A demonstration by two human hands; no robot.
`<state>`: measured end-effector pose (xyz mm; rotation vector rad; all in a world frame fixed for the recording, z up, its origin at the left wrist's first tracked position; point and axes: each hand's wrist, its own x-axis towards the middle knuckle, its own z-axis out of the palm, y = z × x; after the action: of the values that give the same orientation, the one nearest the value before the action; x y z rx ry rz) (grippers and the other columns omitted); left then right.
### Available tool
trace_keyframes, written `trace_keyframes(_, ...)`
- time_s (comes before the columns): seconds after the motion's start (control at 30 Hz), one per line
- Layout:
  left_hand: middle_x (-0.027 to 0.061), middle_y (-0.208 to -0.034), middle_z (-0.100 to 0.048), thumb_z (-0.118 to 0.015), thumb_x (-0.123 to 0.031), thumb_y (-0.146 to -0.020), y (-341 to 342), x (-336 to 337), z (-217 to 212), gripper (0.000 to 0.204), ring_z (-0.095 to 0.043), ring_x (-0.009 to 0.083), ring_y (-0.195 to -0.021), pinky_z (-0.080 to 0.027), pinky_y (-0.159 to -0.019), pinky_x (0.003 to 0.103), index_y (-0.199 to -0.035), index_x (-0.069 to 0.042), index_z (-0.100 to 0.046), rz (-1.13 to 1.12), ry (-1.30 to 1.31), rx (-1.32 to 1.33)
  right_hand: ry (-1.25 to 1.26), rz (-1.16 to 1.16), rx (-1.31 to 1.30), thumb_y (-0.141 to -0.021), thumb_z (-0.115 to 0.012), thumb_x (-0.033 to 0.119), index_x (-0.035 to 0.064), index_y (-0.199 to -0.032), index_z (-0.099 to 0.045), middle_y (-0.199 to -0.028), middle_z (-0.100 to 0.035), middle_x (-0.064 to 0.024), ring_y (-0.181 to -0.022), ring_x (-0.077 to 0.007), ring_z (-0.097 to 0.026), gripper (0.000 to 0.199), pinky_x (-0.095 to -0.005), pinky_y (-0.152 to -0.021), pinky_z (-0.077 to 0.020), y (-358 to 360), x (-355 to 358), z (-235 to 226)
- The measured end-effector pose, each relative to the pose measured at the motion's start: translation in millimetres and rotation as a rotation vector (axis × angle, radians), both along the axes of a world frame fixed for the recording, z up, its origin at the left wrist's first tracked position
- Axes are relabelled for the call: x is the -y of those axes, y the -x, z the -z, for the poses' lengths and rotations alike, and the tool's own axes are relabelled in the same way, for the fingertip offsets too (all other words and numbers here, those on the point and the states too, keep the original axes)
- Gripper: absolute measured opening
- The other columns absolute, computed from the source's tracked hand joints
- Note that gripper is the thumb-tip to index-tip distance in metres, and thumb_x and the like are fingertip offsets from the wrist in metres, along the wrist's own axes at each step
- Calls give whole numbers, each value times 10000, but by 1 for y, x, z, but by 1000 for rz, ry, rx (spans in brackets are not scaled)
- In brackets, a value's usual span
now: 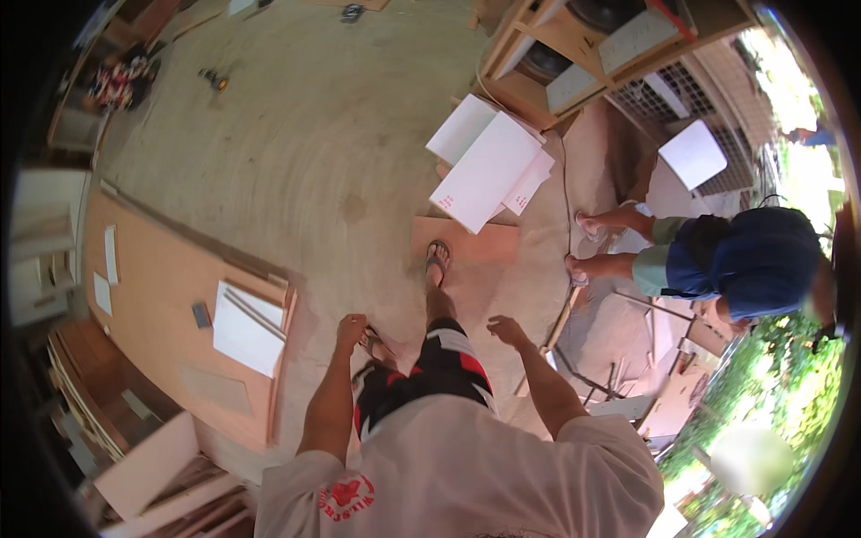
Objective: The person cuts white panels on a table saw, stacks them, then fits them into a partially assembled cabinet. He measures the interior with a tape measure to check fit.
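Over the concrete floor (269, 170), the left hand (352, 325) hangs with fingers curled; whether it grips anything, I cannot tell. The right hand (508, 331) hangs loosely open, well apart from the left. Nearest it, on its far side, a brown board (493, 245) lies flat beneath a sandalled foot (437, 256), with stacked white panels (489, 170) overlapping its far edge. At left, a white sheet (238, 339) rests on a long brown panel (157, 282) near its right edge
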<state>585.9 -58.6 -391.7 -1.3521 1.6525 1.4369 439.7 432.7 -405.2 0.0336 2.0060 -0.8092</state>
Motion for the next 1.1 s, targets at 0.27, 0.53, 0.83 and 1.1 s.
trace_keyframes(0.27, 144, -1063, -759, -677, -393, -968, 228, -22, 95, 405, -734, 261, -947, -567, -815, 408, -1175, -45, -704, 729, 240, -105, -158, 542, -157, -965, -705, 390, -35, -1391, -627, -1314, -709, -198, -1248, -297, -664, 606, -398, -1031, -512, 231, 113, 87)
trace_keyframes(0.53, 286, -1295, -671, -790, -363, -906, 436, -98, 176, 681, -631, 421, -1260, -491, -1068, 487, -1386, 48, -535, 684, 328, -426, -43, 975, 125, -926, -745, 479, -104, -1344, -631, -1278, -699, -281, -1208, -337, -681, 727, -432, -996, -527, 329, 167, 117)
trace_keyframes(0.83, 201, -1179, -722, -871, -265, -862, 468, -97, 86, 630, -725, 300, -1045, -558, -921, 400, -1330, 38, -577, 544, 388, -323, -67, 972, 165, -916, -720, 581, -83, -1278, -681, -1179, -724, -283, -1135, -371, -710, 758, -445, -956, -548, 324, 148, 84)
trace_keyframes(1.1, 90, -1202, -705, -724, -151, -1008, 482, -91, -3, 450, -700, 189, -1055, -588, -970, 328, -1394, -1, -549, 297, -355, -377, -142, 1213, -156, -1027, -489, 666, -56, -1253, -606, -1188, -687, -349, -1161, -491, -662, 767, -532, -982, -512, 333, 164, 21)
